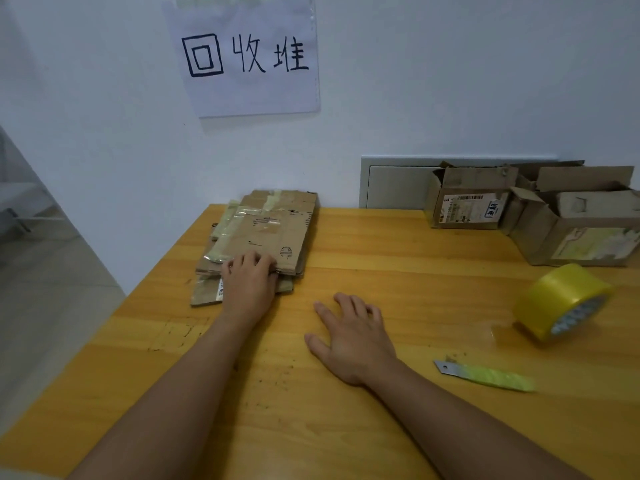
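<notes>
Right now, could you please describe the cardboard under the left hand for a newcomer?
On the wooden table, look below the wall sign. The cardboard stack lies there under the left hand, folded flat, unlike the open boxes at right.

One wide-angle camera, worn on the person's head, looks forward and down over the yellow wooden table (415,244) toward the white painted wall (450,81), close enough that the left hand (247,282) and right hand (353,337) fill the foreground.
</notes>
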Motion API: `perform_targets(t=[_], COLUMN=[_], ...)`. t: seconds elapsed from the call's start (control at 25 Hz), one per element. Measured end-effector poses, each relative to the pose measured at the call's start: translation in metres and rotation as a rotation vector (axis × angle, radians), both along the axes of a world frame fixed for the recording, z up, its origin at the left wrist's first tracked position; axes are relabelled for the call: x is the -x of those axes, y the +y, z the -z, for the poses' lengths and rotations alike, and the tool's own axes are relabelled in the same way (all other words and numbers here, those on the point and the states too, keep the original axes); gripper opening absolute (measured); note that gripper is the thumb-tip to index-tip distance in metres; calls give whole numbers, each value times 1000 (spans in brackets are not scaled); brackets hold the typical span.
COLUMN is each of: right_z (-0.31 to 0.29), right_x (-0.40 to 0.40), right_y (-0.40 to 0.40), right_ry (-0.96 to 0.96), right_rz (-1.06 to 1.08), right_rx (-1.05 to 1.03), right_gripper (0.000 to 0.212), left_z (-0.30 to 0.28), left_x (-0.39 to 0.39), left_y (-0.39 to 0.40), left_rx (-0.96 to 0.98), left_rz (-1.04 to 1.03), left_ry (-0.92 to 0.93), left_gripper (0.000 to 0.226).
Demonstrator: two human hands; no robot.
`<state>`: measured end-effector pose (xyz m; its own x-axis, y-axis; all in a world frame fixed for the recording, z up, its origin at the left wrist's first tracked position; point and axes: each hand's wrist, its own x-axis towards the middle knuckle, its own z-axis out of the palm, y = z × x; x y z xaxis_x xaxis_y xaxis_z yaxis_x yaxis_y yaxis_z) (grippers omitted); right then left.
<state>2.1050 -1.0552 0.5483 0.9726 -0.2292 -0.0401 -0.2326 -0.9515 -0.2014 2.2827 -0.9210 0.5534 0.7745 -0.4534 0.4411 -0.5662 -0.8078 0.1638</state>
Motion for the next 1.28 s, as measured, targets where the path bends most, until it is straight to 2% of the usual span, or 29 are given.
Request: perform_targets(t=[0.08, 0.28, 0.44, 0.64, 0.72, 0.8, 0.88, 0.96, 1.04, 1.16, 1.28], right_z=[0, 0, -2, -3, -3, -3, -2, -1, -1, 1, 1], right_x=[1, 1, 2, 1, 2, 2, 1, 1, 0, 0, 2], right_y=[0, 0, 0, 1, 1, 1, 0, 0, -1, -3, -3], right_ry=[-3, -5, 2, 7, 9, 16, 8, 2, -2, -32, -76], right_rz=[4, 3, 5, 6, 7, 5, 3, 3, 3, -1, -5], right_rx=[-5, -5, -3, -7, -9, -5, -1, -3, -6, -11, -22], right_gripper=[68, 69, 68, 68, 68, 68, 68, 68, 68, 68, 66], left_z=[-2, -10, -10, -15, -15, -16, -19, -20, -24, -44, -74], left_x=[-2, -6, -6, -7, -10, -15, -19, -20, -17, -8, 6], left_y=[1, -8, -14, -21, -20, -19, -24, -28, -28, -23, -15], left_rx=[6, -13, 0, 219, 173, 43, -45, -51, 51, 320, 501], left_rz=[13, 48, -7, -57, -95, -132, -157, -178, -193, -174, -108], left_ry=[39, 158, 197, 210, 217, 258, 280, 235, 142, 35, -73], left_gripper=[29, 50, 50, 42, 42, 43, 36, 36, 40, 45, 36])
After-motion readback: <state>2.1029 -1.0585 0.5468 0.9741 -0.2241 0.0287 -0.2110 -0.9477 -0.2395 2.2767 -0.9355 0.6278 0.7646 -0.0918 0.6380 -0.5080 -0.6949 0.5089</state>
